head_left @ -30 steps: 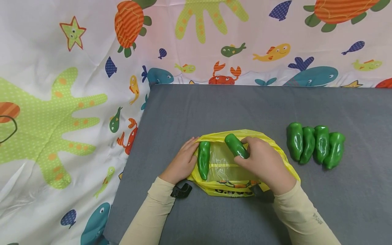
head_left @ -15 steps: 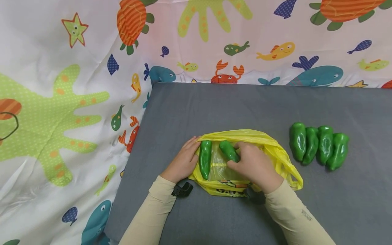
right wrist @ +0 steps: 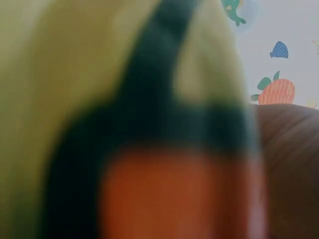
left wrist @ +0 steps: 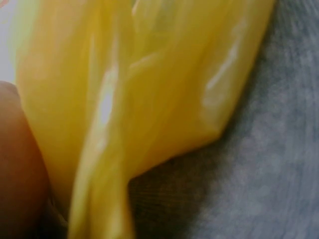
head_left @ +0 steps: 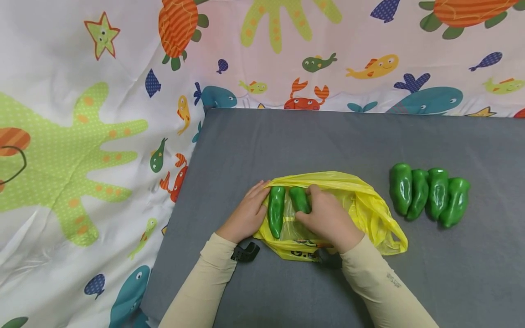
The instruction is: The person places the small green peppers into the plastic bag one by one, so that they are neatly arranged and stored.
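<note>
A yellow plastic bag lies on the grey cloth with its mouth spread. My left hand holds the bag's left edge, part of its fingers hidden by the plastic. Inside, near that edge, rests one long green pepper. My right hand reaches into the mouth, gripping a second green pepper beside the first, its lower end hidden. Yellow plastic fills much of the left wrist view. A blurred printed face of the bag blocks most of the right wrist view.
Several green peppers lie side by side on the grey cloth to the right of the bag. A white curtain printed with sea animals hangs behind and to the left of the table.
My right hand has moved left and slightly down into the bag with its pepper, which now stands closer to the first one. My left hand stays at the bag's edge.
</note>
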`<state>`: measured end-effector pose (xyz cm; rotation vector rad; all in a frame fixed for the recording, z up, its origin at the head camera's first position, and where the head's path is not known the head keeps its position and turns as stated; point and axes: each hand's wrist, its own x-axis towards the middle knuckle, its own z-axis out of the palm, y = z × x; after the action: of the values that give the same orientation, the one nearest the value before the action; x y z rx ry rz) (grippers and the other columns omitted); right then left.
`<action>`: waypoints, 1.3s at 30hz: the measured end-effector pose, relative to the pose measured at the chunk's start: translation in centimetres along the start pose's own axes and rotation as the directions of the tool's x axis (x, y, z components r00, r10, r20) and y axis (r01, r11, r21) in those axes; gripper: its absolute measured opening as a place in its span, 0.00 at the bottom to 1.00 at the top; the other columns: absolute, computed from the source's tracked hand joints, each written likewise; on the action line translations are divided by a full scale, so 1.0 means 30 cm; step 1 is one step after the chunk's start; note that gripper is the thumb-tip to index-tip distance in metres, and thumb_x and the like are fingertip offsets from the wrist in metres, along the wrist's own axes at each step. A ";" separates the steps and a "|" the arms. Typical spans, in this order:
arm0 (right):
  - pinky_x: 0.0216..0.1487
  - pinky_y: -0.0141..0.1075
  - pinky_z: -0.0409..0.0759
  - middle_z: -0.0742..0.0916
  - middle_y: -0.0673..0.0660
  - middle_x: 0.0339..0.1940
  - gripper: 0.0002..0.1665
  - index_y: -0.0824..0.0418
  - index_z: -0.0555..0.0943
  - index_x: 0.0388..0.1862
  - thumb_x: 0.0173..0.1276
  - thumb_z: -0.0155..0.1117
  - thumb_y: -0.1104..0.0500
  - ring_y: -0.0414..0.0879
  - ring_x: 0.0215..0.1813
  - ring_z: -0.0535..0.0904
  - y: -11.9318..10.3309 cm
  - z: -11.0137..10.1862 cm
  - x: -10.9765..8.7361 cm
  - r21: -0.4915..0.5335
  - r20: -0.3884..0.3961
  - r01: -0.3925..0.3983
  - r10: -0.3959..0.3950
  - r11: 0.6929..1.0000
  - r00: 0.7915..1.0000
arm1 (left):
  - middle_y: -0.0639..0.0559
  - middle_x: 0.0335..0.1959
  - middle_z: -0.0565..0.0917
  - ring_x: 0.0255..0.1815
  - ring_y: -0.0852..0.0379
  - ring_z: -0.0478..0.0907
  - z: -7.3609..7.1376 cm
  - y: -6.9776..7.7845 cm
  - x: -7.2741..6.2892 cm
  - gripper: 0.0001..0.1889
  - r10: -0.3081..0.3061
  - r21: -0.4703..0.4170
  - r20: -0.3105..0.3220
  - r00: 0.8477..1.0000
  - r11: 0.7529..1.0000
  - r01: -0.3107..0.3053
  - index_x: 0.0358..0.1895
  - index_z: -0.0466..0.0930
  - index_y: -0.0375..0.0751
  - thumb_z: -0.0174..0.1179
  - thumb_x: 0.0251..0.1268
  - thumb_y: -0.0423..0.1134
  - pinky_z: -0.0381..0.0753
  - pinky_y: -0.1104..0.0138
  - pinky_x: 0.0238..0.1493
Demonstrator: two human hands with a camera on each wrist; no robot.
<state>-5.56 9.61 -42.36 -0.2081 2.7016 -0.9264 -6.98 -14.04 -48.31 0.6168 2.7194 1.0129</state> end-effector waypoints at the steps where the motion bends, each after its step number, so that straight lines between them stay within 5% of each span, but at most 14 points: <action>1: 0.29 0.39 0.78 0.84 0.58 0.33 0.34 0.70 0.74 0.61 0.61 0.71 0.54 0.50 0.31 0.78 -0.003 0.003 0.002 0.002 0.003 0.000 0.000 1.000 1.000 | 0.44 0.84 0.62 0.86 0.48 0.52 0.000 0.000 0.001 0.28 0.000 0.000 0.000 1.000 1.000 0.000 0.80 0.64 0.32 0.44 0.80 0.30 0.52 0.57 0.86; 11: 0.34 0.44 0.84 0.87 0.62 0.40 0.38 0.71 0.70 0.70 0.67 0.70 0.53 0.52 0.36 0.82 -0.023 0.022 -0.004 -0.028 0.041 -0.017 0.018 0.999 0.999 | 0.44 0.84 0.62 0.86 0.47 0.51 0.006 -0.004 0.007 0.28 0.003 0.000 0.018 1.000 1.000 -0.003 0.80 0.63 0.33 0.44 0.80 0.32 0.52 0.56 0.86; 17: 0.29 0.41 0.80 0.84 0.57 0.31 0.38 0.71 0.69 0.73 0.69 0.65 0.55 0.50 0.31 0.80 -0.032 0.022 -0.009 -0.010 0.047 -0.009 0.010 1.000 0.999 | 0.43 0.83 0.63 0.86 0.46 0.52 0.008 -0.007 0.006 0.28 0.014 0.001 0.007 1.000 1.000 -0.014 0.80 0.64 0.32 0.44 0.80 0.31 0.51 0.56 0.86; 28: 0.24 0.39 0.76 0.79 0.52 0.22 0.25 0.66 0.75 0.63 0.71 0.64 0.57 0.46 0.25 0.77 -0.051 0.037 -0.023 -0.007 0.029 0.047 -0.047 0.999 0.998 | 0.43 0.83 0.63 0.86 0.46 0.52 0.007 -0.005 0.000 0.28 0.011 0.003 0.011 1.000 1.000 -0.011 0.80 0.64 0.33 0.43 0.80 0.31 0.53 0.56 0.86; 39: 0.30 0.44 0.82 0.83 0.56 0.28 0.19 0.68 0.76 0.57 0.70 0.62 0.61 0.48 0.30 0.80 -0.044 0.034 -0.021 -0.016 0.015 0.084 -0.084 0.996 0.996 | 0.41 0.82 0.64 0.85 0.44 0.54 0.001 0.001 0.002 0.27 0.022 -0.005 -0.012 1.000 1.000 -0.022 0.79 0.65 0.31 0.44 0.79 0.30 0.53 0.55 0.86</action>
<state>-4.59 8.12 -42.16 -0.3332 2.7070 -0.9221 -7.03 -13.98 -48.30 0.6438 2.7251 1.0319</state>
